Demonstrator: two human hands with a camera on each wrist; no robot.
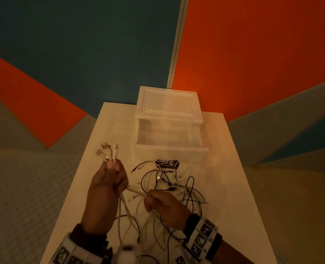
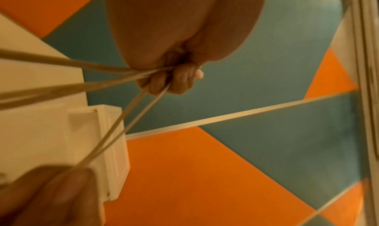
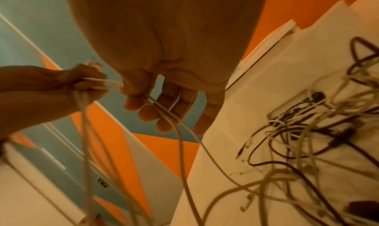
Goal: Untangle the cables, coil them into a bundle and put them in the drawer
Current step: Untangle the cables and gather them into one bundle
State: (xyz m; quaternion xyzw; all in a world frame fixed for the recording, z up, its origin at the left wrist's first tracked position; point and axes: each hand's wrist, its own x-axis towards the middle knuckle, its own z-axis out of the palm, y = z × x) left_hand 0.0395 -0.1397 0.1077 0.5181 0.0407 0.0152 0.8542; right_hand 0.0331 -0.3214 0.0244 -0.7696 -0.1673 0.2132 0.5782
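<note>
My left hand (image 1: 108, 180) is raised over the table's left side and grips several white cables (image 2: 115, 77), their plug ends (image 1: 108, 152) sticking up above the fist. To its right, my right hand (image 1: 157, 201) pinches the same white strands (image 3: 115, 85) between thumb and forefinger, its other fingers loosely spread. A tangle of black and white cables (image 1: 175, 185) lies on the table behind the right hand. The clear plastic drawer (image 1: 169, 147) is pulled out of its box (image 1: 168, 103) at the far end and looks empty.
The white table (image 1: 234, 197) is narrow, with floor below on both sides. A black label with white lettering (image 1: 167, 163) lies under the tangle just in front of the drawer. Orange and teal wall panels stand behind.
</note>
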